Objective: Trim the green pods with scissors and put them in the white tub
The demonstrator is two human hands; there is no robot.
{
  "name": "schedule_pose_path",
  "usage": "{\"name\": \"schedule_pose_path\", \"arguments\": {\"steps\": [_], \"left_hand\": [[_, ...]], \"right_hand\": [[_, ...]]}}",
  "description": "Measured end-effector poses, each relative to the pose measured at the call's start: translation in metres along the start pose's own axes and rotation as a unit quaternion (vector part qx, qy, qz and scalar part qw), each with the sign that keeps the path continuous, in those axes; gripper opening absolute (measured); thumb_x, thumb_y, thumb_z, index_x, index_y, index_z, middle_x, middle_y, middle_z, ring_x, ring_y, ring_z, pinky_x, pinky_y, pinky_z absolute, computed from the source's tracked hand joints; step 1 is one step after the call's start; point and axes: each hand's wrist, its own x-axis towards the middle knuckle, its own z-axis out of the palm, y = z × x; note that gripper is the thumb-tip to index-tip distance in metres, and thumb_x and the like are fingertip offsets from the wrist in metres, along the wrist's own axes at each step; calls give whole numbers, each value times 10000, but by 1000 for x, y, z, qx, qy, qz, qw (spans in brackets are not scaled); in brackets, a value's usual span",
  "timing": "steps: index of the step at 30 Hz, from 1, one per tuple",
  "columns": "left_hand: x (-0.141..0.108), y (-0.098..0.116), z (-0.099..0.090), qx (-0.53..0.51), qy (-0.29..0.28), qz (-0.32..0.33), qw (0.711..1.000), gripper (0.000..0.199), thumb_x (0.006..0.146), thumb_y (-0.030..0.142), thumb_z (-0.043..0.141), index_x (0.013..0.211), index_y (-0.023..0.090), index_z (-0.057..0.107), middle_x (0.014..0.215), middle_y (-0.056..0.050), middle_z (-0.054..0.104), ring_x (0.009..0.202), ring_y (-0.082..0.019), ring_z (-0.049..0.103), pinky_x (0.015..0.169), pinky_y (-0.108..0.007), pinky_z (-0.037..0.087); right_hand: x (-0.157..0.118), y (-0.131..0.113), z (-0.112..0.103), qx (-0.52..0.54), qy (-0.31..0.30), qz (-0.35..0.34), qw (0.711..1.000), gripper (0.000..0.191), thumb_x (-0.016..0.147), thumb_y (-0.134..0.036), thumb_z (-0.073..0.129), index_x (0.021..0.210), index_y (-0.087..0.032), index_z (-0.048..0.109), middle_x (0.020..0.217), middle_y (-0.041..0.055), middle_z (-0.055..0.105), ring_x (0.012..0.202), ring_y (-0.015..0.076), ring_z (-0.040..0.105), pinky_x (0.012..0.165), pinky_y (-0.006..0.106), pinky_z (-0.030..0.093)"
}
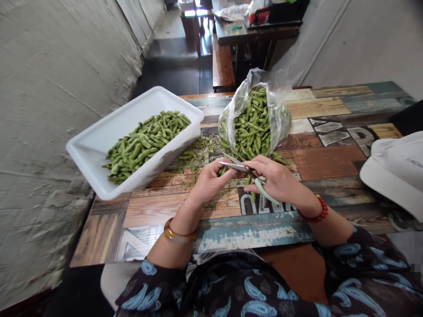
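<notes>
My right hand point(277, 178) grips a pair of scissors point(264, 190) by its pale green handles, with the blades apart and pointing left. Their tips reach over the fingers of my left hand point(211, 178), which are pinched on a green soybean pod point(222, 171), mostly hidden by fingers and blades. Just beyond the hands, a clear plastic bag point(276, 114) lies open toward me, full of pods point(253, 125). To the left, a white plastic tub point(94, 143) holds a heap of pods point(145, 141).
Small green trimmings point(194, 156) litter the patchwork-print table point(158, 207) between tub and bag. A white cap point(393, 165) sits at the right edge. A rough wall point(49, 110) runs along the left. Behind stand another table point(231, 33) and a wooden bench point(223, 64).
</notes>
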Motion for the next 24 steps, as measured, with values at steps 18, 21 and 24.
{"name": "schedule_pose_path", "arguments": {"steps": [18, 21, 24], "left_hand": [[2, 5, -1, 8, -34, 24, 999, 201, 888, 334, 650, 901, 152, 734, 907, -56, 701, 854, -166, 601, 839, -293, 454], [0, 2, -1, 12, -17, 1, 1000, 202, 869, 348, 664, 850, 150, 699, 817, -28, 656, 780, -143, 561, 745, -264, 439], [-1, 0, 1, -38, 8, -54, 998, 225, 844, 375, 690, 805, 161, 633, 612, 39, 509, 567, -88, 422, 547, -223, 334]], "right_hand": [[-1, 4, 0, 19, -6, -11, 1000, 502, 871, -471, 709, 1274, -188, 609, 1026, 85, 642, 833, 215, 637, 746, 328, 524], [-2, 6, 2, 6, 1, -16, 1000, 454, 887, -454, 693, 1241, -176, 631, 998, 89, 657, 799, 214, 640, 730, 332, 522], [-2, 8, 5, 2, 8, -18, 1000, 429, 897, -459, 682, 1216, -175, 641, 998, 94, 676, 834, 227, 661, 739, 333, 524]]}}
